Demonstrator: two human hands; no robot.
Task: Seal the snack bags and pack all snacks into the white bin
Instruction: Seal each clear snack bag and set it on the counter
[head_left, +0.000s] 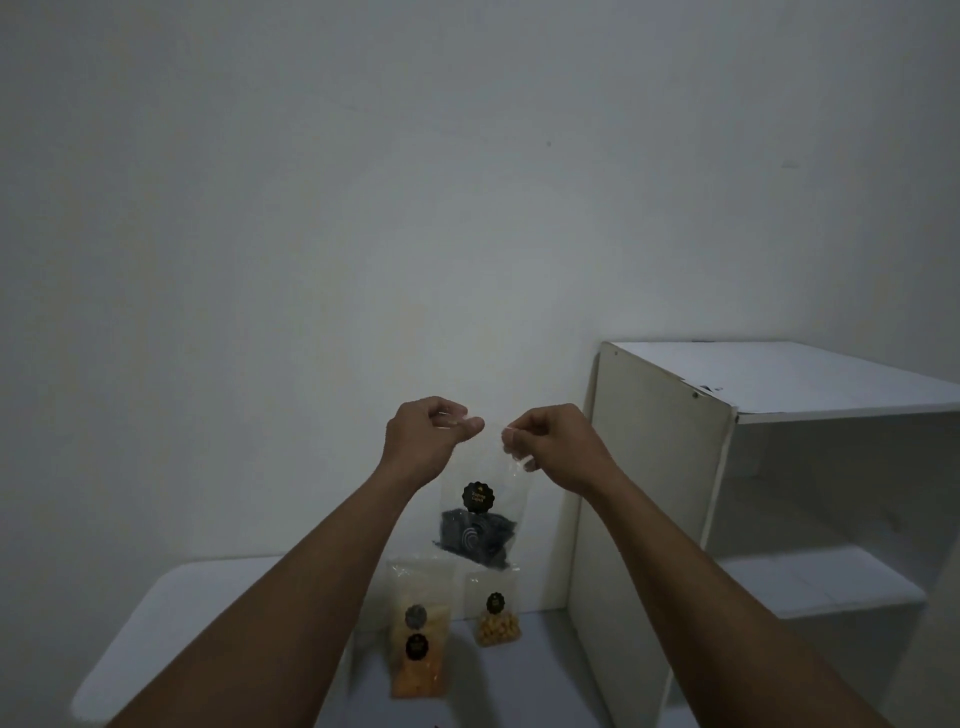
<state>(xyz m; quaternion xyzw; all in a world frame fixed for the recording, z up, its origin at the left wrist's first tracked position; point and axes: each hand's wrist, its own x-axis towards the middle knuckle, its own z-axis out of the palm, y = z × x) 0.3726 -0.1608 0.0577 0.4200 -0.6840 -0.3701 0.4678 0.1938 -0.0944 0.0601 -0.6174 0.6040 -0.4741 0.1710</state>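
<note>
**Head view**

- **Dark bag** (480, 525): a clear pouch with dark snacks sunk to the bottom and a round black label on the front. It hangs in the air above the bench, long axis vertical, mouth uppermost.
- **Left hand** (428, 436): its fingers (472, 427) are curled and pinch the left end of the bag's top edge.
- **Right hand** (553, 441): its fingers (514, 441) are curled and pinch the right end of the same edge.
- **Key relation:** the mouth runs level from one pinch to the other, with the bag's body straight below. Both hands are equally near. The seal likely calls for pressing along that short gap. Whether the mouth is closed cannot be told.
- **Orange bag** (418, 642): on the bench, below the held bag.
- **Yellow bag** (496, 618): smaller, just beside the orange bag on its right. It is unclear whether these two bags are sealed.
- **Bench** (208, 613): pale, plain top.
- **Shelf** (654, 493): a white unit at the bench's right, with open compartments.
- **Wall** (363, 208): bare and dimly lit.
- **White bin:** none recognisable in view.
</note>
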